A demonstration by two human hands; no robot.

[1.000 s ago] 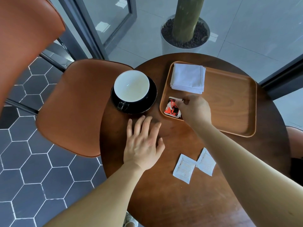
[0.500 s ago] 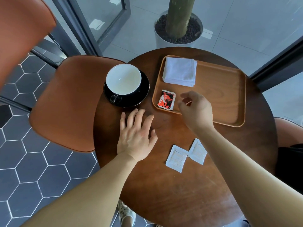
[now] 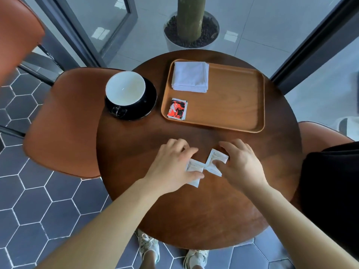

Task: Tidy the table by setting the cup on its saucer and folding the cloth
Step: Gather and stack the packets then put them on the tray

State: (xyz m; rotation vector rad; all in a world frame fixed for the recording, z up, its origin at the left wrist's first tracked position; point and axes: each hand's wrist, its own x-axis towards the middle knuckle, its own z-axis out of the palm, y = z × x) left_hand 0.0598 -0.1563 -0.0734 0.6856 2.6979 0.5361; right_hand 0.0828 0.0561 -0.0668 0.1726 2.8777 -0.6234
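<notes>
**Flat sachets on slick wood: where this could slip**

At the left of the desk (image 3: 194,214) the cup (image 3: 125,88) sits on its saucer (image 3: 144,107), close to the rim beside the chair (image 3: 64,121). A forearm swinging that way could nudge the pair toward the edge.

The left hand (image 3: 171,166) covers the left sachet (image 3: 194,168), fingers curled over its far edge and thumb laid across its near one, apparently pinching it. The sachet lies flat, so the pinch may skid it along the wood rather than lift it. It meets the right sachet (image 3: 216,161) corner to corner, so dragging one may pull the other askew.

The right hand (image 3: 242,166) has its fingers spread wide, with the thumb tip resting on that sachet and nothing held.

On the tray (image 3: 242,113) the cloth (image 3: 190,76) lies folded in the far left corner, with a red packet (image 3: 177,109) nearer. Sachets dropped carelessly there could ruffle the fold.
</notes>
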